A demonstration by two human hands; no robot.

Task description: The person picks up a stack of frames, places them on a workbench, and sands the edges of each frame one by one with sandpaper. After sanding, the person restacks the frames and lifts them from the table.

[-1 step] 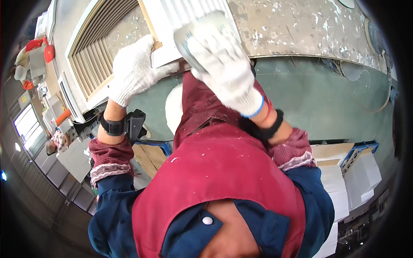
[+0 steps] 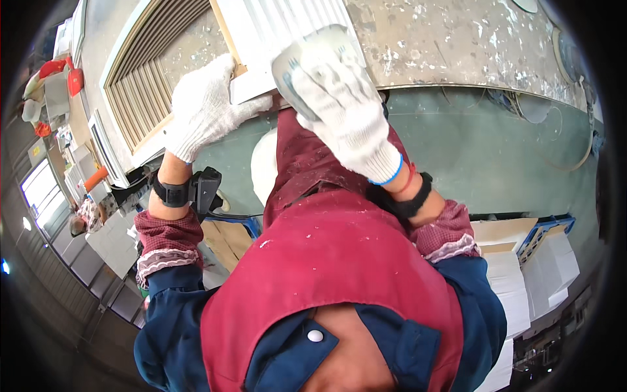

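Evidently the sanding of the white slatted panel (image 2: 287, 32) is under way: the left hand (image 2: 206, 111) is pressing flat on the panel's near edge, grasping nothing, while the right hand (image 2: 343, 108) is gripping a grey sanding pad (image 2: 307, 55) (possibly a sponge block) against its face. The next stroke needs steady pressure along the slats. A louvred frame (image 2: 147, 72) is lying just left on the spattered workbench (image 2: 457, 46); stacked white boxes (image 2: 522, 287) are sitting near right.

A slatted panel (image 2: 287, 39) is laid on the far workbench (image 2: 457, 46), with a louvred frame (image 2: 140, 85) to its left. The left hand (image 2: 202, 111) is set on the panel's near edge; a sanding block (image 2: 313, 59) is held on it to the right. Stacked boards (image 2: 522, 287) are placed near right.
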